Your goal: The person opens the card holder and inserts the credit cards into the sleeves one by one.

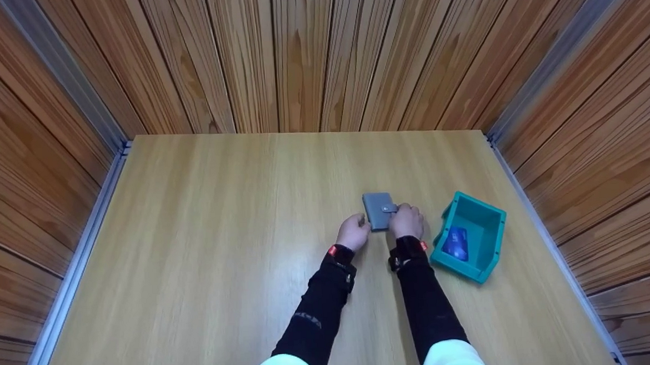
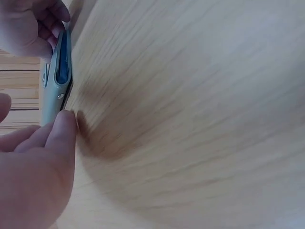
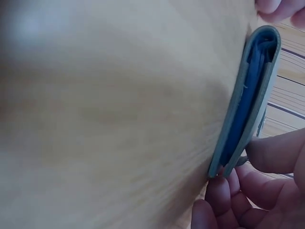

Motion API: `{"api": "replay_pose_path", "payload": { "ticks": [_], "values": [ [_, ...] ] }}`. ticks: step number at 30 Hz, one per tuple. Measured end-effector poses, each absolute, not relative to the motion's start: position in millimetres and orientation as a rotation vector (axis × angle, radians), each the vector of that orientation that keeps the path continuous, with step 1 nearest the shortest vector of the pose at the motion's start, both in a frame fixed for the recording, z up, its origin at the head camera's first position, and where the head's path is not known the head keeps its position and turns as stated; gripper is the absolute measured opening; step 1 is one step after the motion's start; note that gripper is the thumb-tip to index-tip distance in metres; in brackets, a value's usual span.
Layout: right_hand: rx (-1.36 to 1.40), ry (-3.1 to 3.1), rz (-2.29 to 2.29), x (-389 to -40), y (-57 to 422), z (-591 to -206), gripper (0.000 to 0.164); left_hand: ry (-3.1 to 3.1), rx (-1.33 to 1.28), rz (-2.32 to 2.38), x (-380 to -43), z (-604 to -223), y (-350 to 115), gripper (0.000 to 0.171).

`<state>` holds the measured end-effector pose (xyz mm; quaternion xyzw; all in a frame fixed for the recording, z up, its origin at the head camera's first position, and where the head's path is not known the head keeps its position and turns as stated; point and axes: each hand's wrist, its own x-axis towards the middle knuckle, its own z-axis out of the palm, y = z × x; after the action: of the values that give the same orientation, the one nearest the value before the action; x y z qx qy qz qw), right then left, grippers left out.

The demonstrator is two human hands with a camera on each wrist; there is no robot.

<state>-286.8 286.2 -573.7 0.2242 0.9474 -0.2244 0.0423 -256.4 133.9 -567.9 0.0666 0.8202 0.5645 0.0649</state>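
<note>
A grey-blue card wallet [image 1: 376, 213] with a snap strap lies folded on the table. In the right wrist view its blue inner sleeves show between the covers of the wallet [image 3: 257, 71]. My right hand [image 1: 408, 221] is at the strap side, and its thumb and fingers [image 3: 276, 151] pinch the wallet's edge by the strap. On the other side, my left hand [image 1: 354, 232] is beside the spine. The left wrist view shows the extended fingers [image 2: 59, 136] at the lower spine of the wallet [image 2: 51, 102]; whether they press it I cannot tell.
A teal open bin [image 1: 493, 251] stands to the right of my right hand, with a shiny blue packet [image 1: 455, 243] inside. Wooden panel walls [image 1: 296, 56] rise behind and on both sides of the wood-grain table [image 1: 205, 239]. Metal rails [image 1: 78, 256] run along the table's sides.
</note>
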Motion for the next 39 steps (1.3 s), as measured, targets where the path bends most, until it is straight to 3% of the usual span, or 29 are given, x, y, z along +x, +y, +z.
{"api": "replay_pose_path", "payload": {
  "ticks": [8,13,18,22,28,31,39],
  "values": [
    [0.661,2.898,-0.731,-280,278,-574,0.037,2.359,0.129,1.773,-257,-572,133,0.035],
    [0.663,2.849,-0.792,-276,275,-571,0.037,2.37,0.075,1.807,-259,-581,129,0.033],
    [0.661,2.793,-0.81,-274,272,-572,0.037,2.442,0.034,1.768,-257,-584,126,0.004],
    [0.631,2.788,-0.832,-270,268,-573,0.036,2.572,-0.006,1.701,-255,-587,125,0.018],
    [0.542,2.84,-0.899,-265,261,-572,0.032,2.655,-0.086,1.649,-256,-588,121,0.003],
    [0.499,2.87,-0.941,-263,258,-573,0.03,2.65,-0.119,1.67,-256,-585,117,0.014],
    [0.48,2.81,-1.137,-258,250,-576,0.025,2.642,-0.198,1.707,-256,-586,106,0.02]
  ]
}}
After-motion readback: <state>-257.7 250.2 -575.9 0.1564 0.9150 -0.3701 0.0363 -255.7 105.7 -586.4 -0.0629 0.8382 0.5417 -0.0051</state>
